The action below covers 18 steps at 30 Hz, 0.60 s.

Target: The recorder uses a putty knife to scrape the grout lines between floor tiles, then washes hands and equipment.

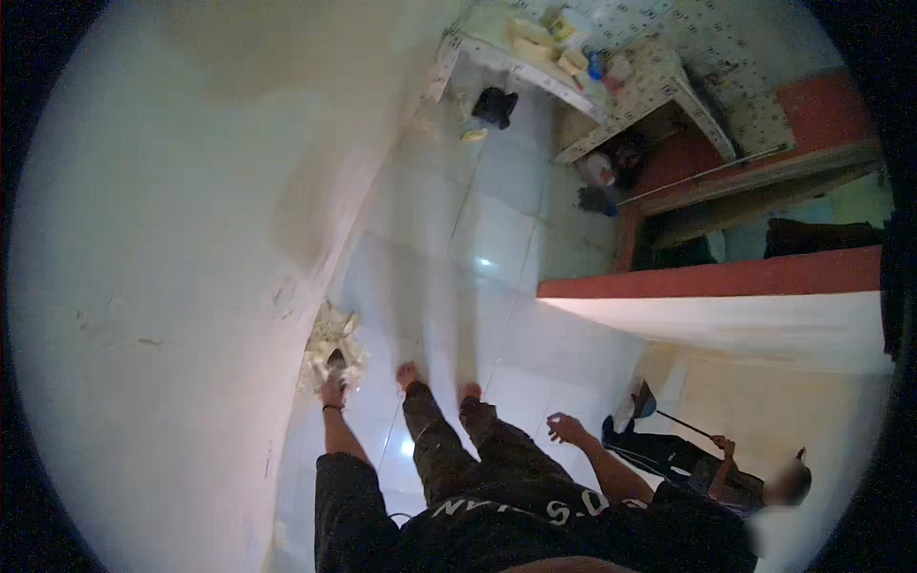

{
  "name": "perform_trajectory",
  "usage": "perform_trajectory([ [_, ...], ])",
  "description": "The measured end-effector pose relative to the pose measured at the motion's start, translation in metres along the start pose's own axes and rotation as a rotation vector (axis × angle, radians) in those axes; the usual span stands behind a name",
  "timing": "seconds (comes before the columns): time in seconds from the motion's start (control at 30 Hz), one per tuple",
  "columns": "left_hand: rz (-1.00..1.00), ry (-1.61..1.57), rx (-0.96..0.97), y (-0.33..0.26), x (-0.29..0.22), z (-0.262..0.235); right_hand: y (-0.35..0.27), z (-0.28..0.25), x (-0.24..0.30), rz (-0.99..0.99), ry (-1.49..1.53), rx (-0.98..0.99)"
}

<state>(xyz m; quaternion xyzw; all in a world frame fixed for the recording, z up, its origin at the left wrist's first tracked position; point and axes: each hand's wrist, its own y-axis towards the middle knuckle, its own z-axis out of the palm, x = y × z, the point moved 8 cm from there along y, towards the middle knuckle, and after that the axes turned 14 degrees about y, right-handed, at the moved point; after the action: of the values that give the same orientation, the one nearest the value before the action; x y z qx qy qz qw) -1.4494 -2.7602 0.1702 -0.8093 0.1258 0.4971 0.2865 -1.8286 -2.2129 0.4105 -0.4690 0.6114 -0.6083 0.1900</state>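
Note:
My left hand [332, 390] reaches down at the foot of the wall, closed round a small dark tool [336, 359] with a pointed, trowel-like blade. Its handle is hidden in my fingers. The blade lies over a heap of pale, crumpled debris [330, 329] on the floor, against the wall; I cannot make out what the heap consists of. Out to my right side hangs my right hand [565, 430], its fingers loosely bent and apart, holding nothing. My bare feet [409, 374] stand on the tiles between the two hands.
A pale wall [172, 286] rises close on my left above the white tiled floor [487, 258]. A dark bag [495, 107] lies far ahead near a tiled counter [525, 67]. Right are a red-topped ledge [707, 277] and another person [697, 458] holding a long-handled tool [683, 422].

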Motion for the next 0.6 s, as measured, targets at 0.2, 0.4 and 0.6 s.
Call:
perform_trajectory([
  [0.2, -0.87, -0.397, -0.063, 0.014, -0.001, 0.029, -0.003, -0.058, -0.068, 0.102, 0.068, -0.138],
  [0.4, -0.759, -0.269, 0.15, 0.036, -0.071, 0.113, 0.03, -0.093, -0.01, -0.011, 0.124, -0.125],
  [0.6, -0.763, -0.169, 0.347, 0.063, -0.175, 0.233, 0.156, -0.161, 0.016, -0.018, 0.16, -0.022],
])
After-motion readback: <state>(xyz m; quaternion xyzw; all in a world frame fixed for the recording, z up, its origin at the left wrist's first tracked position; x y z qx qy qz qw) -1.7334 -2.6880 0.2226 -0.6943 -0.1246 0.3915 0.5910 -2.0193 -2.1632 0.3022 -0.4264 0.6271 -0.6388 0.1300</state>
